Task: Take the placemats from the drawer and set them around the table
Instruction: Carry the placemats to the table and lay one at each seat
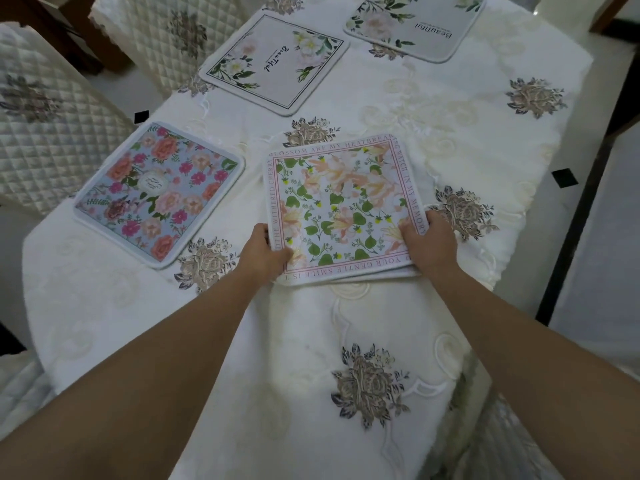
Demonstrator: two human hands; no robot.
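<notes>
Both hands on the pink-bordered floral placemat [341, 206] near the table's middle: left hand [265, 252] and right hand [429, 242] pinch its near corners, thumbs on top (another mat's edge peeks out beneath). Blue floral placemat [157, 194] lies left on the embroidered tablecloth [450, 109].

Surface [346, 323], cream embroidered cloth. Centre: pink-bordered floral placemat [341, 209], left hand [265, 252] and right hand [427, 242] gripping its near corners, another mat's edge showing beneath. Left of centre: blue floral placemat [157, 195]. Top centre: grey placemat [273, 64]. Top right: second grey placemat [415, 26]. Upper left: quilted chairs [52, 133].
</notes>
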